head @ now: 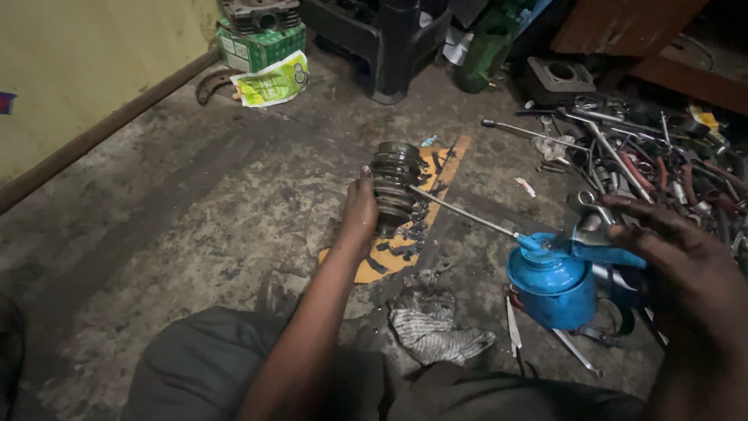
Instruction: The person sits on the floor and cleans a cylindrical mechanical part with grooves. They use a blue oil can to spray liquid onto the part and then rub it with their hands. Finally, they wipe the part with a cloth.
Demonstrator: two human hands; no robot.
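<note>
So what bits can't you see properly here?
Head view only:
- Left hand: its fingers are hidden behind the stacked metal part.
- Right hand: covers the blue oil can handle.
- Tool pile: dark, tangled, cut by the right edge.

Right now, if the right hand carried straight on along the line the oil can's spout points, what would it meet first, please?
Most likely the finned metal cylinder, which the left hand steadies on yellow cardboard. The right hand holds the blue oil can, whose thin spout already seems to reach the fins; depth is unclear.
</note>
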